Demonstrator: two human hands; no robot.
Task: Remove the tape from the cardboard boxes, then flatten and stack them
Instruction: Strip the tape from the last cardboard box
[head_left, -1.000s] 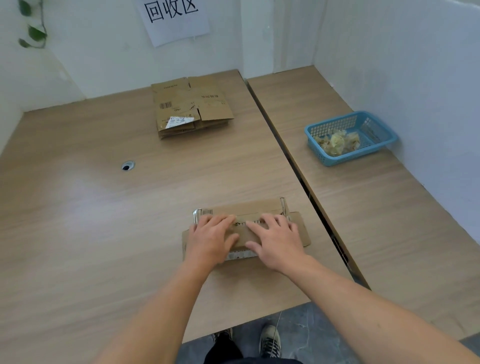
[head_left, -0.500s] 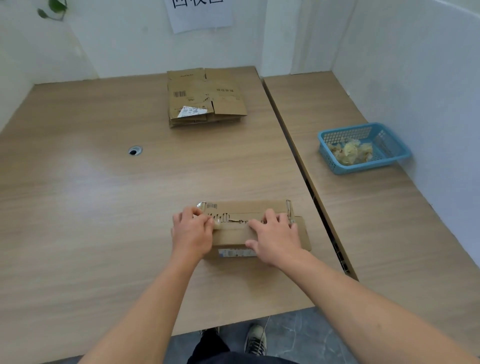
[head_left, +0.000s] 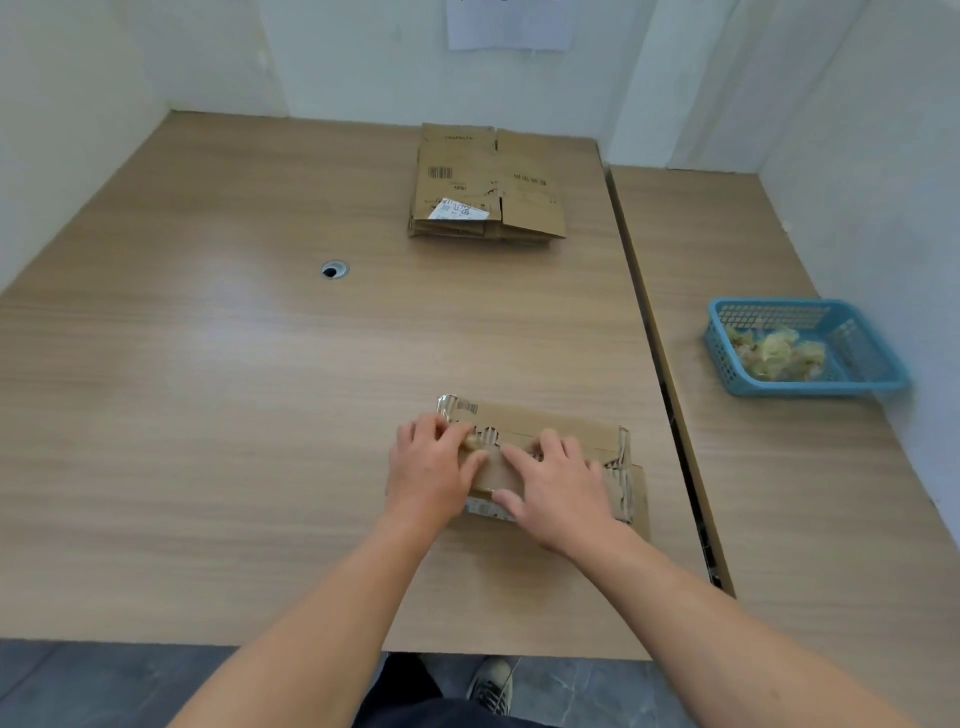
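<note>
The taped box (head_left: 561, 423) lies well in front of the stack of flattened boxes (head_left: 483, 187), nearer the person. There the left hand (head_left: 426, 470) seems to pinch the tape (head_left: 451, 408) between thumb and curled fingers, while the right hand (head_left: 556, 480) presses its spread fingers flat on top. The tape looks crinkled and ragged, so a quick pull may snap it short or strip the cardboard's skin, leaving bits stuck. If the right hand eases, the light box may slide or lift with the pull, and freed tape could cling to the fingers rather than reach the blue basket (head_left: 810, 387), right of the stack.
</note>
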